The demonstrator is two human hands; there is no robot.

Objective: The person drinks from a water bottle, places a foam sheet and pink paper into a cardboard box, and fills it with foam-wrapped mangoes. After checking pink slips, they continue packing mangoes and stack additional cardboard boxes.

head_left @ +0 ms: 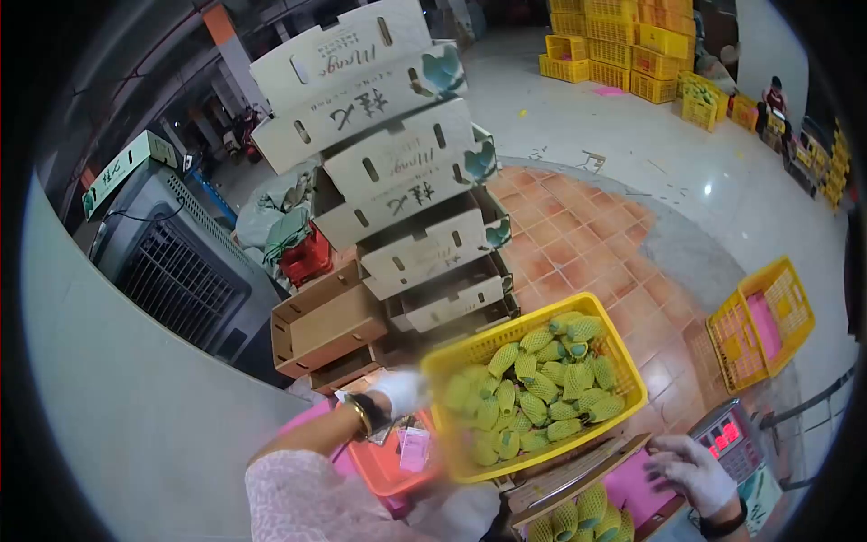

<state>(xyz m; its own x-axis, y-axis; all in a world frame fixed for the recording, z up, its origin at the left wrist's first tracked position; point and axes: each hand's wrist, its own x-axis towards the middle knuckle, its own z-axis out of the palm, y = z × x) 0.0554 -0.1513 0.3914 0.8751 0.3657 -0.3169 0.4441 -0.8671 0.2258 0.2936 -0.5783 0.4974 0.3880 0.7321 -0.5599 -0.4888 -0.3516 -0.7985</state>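
Observation:
My left hand (399, 394), in a white glove, is at the left edge of the yellow crate (632, 357), over the red basket (379, 470); its fingers are blurred. Mangoes in yellow-green foam nets (542, 388) fill much of the crate. On the right, my right hand (694, 473), also gloved, has its fingers spread above the pink lining (632, 488) of an open carton, beside a scale (727, 438) with red digits. More netted mangoes (587, 513) lie inside that carton.
Printed cartons (388, 172) are stacked ahead, with a brown open box (327, 318) beside them. An air cooler (185, 262) stands left. An empty yellow crate (763, 325) is on the floor at right. Far off are stacked crates (614, 41) and a seated person (775, 101).

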